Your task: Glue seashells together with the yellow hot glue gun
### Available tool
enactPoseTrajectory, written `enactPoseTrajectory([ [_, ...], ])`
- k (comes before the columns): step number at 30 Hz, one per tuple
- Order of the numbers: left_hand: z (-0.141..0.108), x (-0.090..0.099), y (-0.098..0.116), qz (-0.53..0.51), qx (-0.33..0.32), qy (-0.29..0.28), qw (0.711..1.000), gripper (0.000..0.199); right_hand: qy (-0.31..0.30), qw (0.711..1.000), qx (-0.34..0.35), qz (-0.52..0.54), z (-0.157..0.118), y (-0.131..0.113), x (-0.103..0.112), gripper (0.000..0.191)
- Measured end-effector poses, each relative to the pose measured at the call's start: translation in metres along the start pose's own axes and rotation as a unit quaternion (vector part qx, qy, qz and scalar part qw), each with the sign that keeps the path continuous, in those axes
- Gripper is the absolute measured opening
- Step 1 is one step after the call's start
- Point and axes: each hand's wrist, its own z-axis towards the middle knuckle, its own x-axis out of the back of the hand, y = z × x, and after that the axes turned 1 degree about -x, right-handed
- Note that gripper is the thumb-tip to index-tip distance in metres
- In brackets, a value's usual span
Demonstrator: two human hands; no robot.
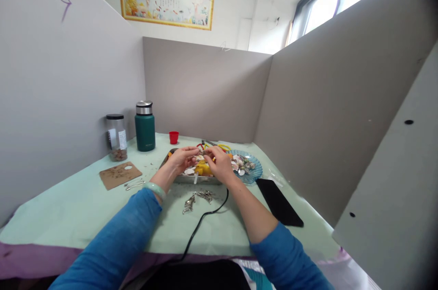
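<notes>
- The left hand [184, 160] and the right hand [219, 163] were raised over a shallow metal tray [191, 179], fingertips close together.
- Between them was a small, indistinct piece [201, 151]; the fingers of both hands were bent toward it, but which hand gripped it could not be told.
- In the tray lay a yellow plastic tool [204, 170] and flat white pieces [189, 171].
- Just right of the tray, a blue, scalloped, see-through plate [257, 172] held a heap of small mixed ornaments [242, 164].
- Nearer the person, small silvery metal pieces [189, 204] lay in two clusters beside a black cable [201, 222] on the pale green tabletop [160, 230].
</notes>
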Motion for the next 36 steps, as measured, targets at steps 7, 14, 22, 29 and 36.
enactPoseTrajectory([
  [7,-0.003,-0.004,-0.002,0.049,-0.016,-0.001,0.999,0.022,0.006,1.000,0.000,-0.010,-0.001,-0.001,-0.001,0.011],
  [14,-0.001,-0.004,-0.005,0.075,-0.033,-0.014,0.997,0.029,0.008,1.000,-0.006,-0.011,0.000,0.000,-0.002,0.012],
  [22,-0.004,-0.005,-0.005,0.113,-0.039,-0.030,0.992,0.032,0.025,0.998,-0.045,0.022,0.002,0.004,-0.002,0.013],
  [29,-0.009,-0.009,-0.004,0.180,-0.043,-0.028,0.982,0.022,0.028,0.998,-0.049,0.034,0.002,0.004,-0.003,0.012],
  [36,-0.010,-0.011,-0.003,0.198,-0.042,-0.011,0.979,0.019,0.019,0.997,-0.053,0.043,0.003,0.002,-0.003,0.013],
])
